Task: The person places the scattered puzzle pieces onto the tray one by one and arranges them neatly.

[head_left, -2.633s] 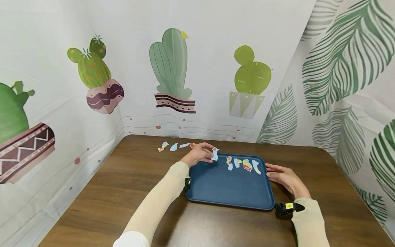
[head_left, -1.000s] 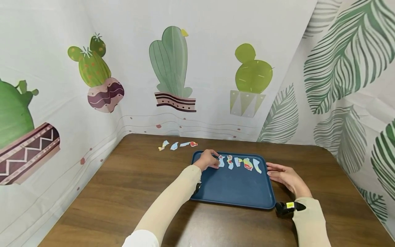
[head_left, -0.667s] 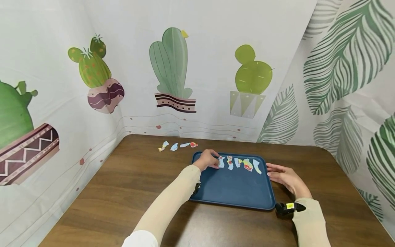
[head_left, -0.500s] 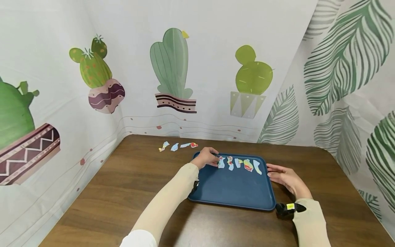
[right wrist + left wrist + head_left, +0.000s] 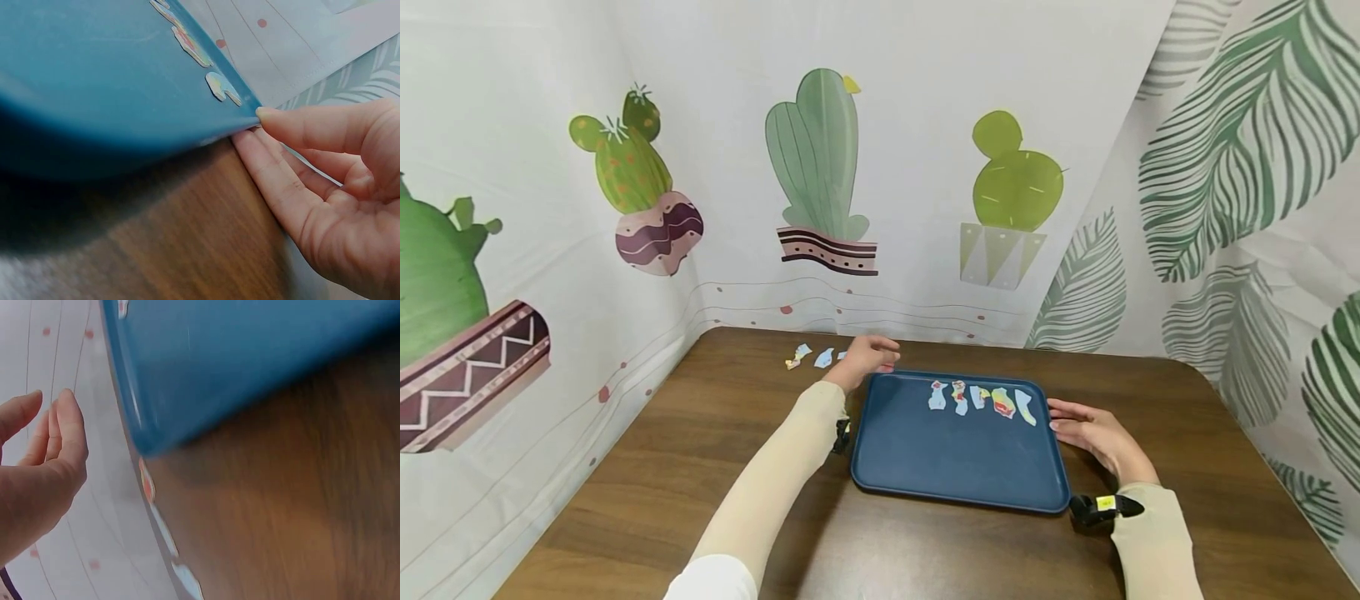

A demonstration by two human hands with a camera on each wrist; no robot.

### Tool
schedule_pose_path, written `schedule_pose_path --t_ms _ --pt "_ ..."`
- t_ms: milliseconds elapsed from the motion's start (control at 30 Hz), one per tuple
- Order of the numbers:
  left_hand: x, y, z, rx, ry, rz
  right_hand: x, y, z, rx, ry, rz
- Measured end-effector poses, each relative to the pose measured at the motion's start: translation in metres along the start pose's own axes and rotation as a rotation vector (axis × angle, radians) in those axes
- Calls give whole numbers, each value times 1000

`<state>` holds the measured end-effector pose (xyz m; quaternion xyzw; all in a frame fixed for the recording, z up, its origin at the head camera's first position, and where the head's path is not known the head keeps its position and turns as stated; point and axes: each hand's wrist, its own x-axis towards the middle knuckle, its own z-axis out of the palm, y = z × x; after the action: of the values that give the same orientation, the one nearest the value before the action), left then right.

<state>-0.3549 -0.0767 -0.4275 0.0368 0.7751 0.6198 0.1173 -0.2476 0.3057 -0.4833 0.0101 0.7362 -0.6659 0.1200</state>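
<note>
A blue tray [image 5: 958, 458] is pinched at its right edge by the right grip [image 5: 1096, 435], while loose cutouts [image 5: 824, 358] are partly hidden by the relaxed, parted left grip [image 5: 867, 360].

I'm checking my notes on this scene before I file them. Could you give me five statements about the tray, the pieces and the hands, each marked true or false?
1. Five printed pieces lie in a row on the tray. True.
2. The left hand is holding a piece. False: the left hand holds nothing.
3. The right hand holds the tray by its edge. True.
4. The row runs along the tray's near edge. False: it runs along the far edge, towards the right.
5. Every piece is on the tray. False: other pieces lie on the table, to the left of the tray.
</note>
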Motion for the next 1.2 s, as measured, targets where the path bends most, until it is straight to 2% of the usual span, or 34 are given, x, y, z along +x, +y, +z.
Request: schedule_pose_path --t_ms 233,400,500,600,733,833,933,1000,1067,1133,1167,1200 --pt "8 -6 -40 -52 61 24 1 1 0 -43 11 17" --pt "8 -11 -72 9 133 33 2 1 1 -76 23 32" --pt "6 -15 -91 31 152 53 1 1 1 -76 22 22" --pt "-3 -11 -100 31 178 38 0 0 1 -76 21 20" --pt "-4 -23 -106 50 253 11 0 -1 2 -80 26 35" --pt "17 -55 -116 55 303 40 1 -2 2 -71 25 35" --pt "59 -104 -134 59 330 100 2 -2 2 -59 24 27" --pt "86 -137 -146 92 332 116 2 -1 2 -56 18 21" --pt "106 -159 -155 134 326 138 2 -1 2 -47 17 24" --pt "100 -153 -149 187 336 125 2 0 1 -41 21 26" --pt "91 -141 -143 220 337 93 2 0 1 -45 19 23" --pt "80 -129 -136 245 349 91 1 0 1 -45 18 21"
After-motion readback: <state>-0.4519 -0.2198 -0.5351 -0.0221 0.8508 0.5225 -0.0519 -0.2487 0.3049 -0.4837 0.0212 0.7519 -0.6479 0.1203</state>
